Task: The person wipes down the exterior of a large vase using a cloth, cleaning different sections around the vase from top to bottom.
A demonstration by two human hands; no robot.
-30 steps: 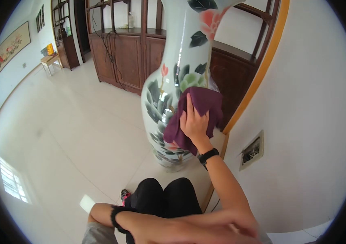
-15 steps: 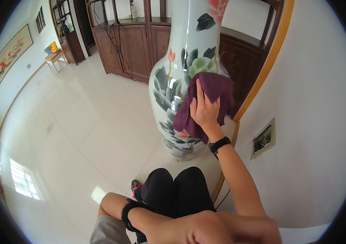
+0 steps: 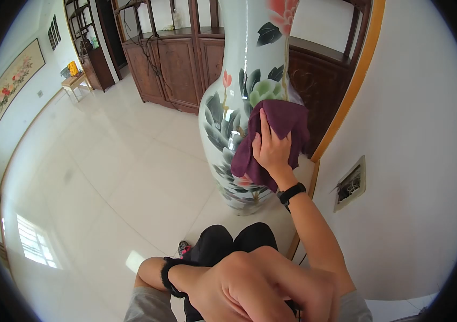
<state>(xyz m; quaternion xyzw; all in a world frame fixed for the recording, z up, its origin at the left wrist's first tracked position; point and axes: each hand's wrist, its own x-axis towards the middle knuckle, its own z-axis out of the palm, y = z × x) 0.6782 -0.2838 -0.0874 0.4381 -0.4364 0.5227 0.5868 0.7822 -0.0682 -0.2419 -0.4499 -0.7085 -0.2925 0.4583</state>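
A dark purple cloth (image 3: 293, 115) lies against the right front of a tall white vase (image 3: 215, 134) painted with flowers and leaves. My right hand (image 3: 272, 150) presses it to the vase, index finger stretched up over the fabric and the other fingers partly tucked into its folds. A black watch is on that wrist. My left hand (image 3: 250, 282) is large and near the camera at the bottom centre, its fingers curled closed. Whatever it may hold is hidden.
Behind the vase stands a dark wooden cabinet (image 3: 172, 72) with cables hanging over it. A white wall (image 3: 411, 161) with an uncovered recessed box (image 3: 351, 185) rises at the right. A small stool (image 3: 75, 81) is at the far left. My black-clad knees are below the vase.
The view has shifted, so the vase sits further right and slightly lower in the picture than a second ago. My left hand has risen and curled. My right hand remains on the cloth.
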